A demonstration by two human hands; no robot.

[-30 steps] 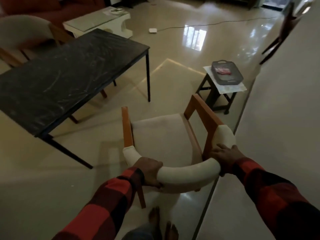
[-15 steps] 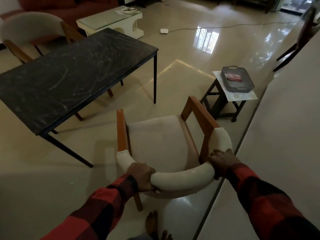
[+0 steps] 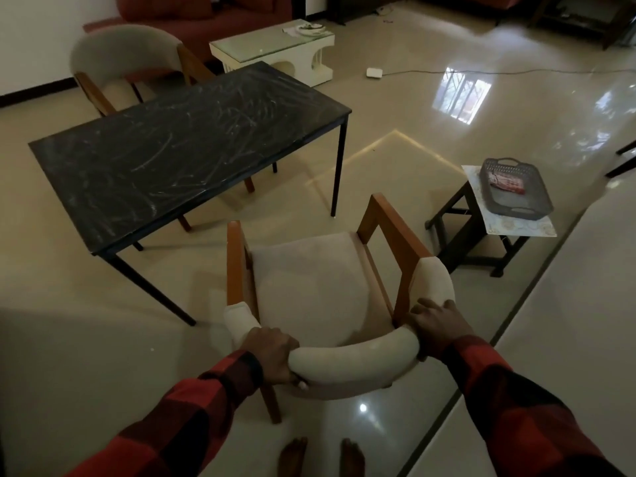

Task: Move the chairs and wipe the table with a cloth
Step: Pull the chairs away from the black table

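Note:
A wooden armchair (image 3: 309, 284) with a cream seat and a curved cream backrest stands right in front of me, clear of the table. My left hand (image 3: 272, 354) grips the left part of the backrest; my right hand (image 3: 437, 325) grips its right part. The black marble table (image 3: 179, 146), streaked with pale smears, stands at the left. A second chair (image 3: 124, 60) with a grey back sits at the table's far side, partly tucked under. No cloth is in view.
A small dark stool (image 3: 481, 228) at the right holds a grey basket (image 3: 516, 187). A white glass-topped coffee table (image 3: 275, 46) and a red sofa (image 3: 192, 15) stand behind. A cable and white adapter (image 3: 374, 72) lie on the glossy floor. A pale wall (image 3: 568, 339) runs along my right.
The view has risen and shifted, so the table and far chair show more fully. The armchair sits slightly farther back from the table, both hands still gripping its backrest.

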